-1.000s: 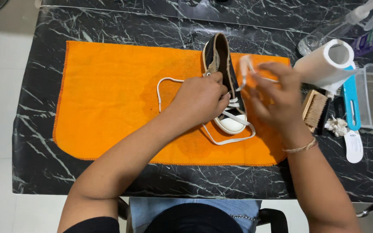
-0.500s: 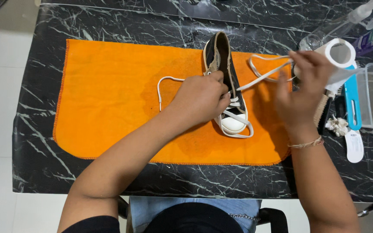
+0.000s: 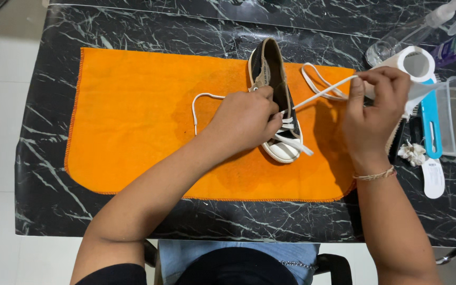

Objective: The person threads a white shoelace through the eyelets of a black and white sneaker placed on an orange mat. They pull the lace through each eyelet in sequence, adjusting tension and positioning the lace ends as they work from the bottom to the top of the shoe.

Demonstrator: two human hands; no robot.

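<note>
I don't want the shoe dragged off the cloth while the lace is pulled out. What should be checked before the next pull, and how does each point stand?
1. Left hand pressing on the shoe: ok.
2. Right hand pinching the white lace: ok.
3. Lace taut from shoe to right hand: ok.
4. Shoe lying fully on the orange cloth: not ok, its heel end overhangs the far edge.
5. Paper roll clear of the right hand: not ok, right beside it.
6. Which eyelets remain threaded: cannot tell.

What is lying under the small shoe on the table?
The shoe lies on an orange cloth, spread over the black marble table. The left hand covers part of the shoe, so the cloth directly beneath cannot be seen.
</note>
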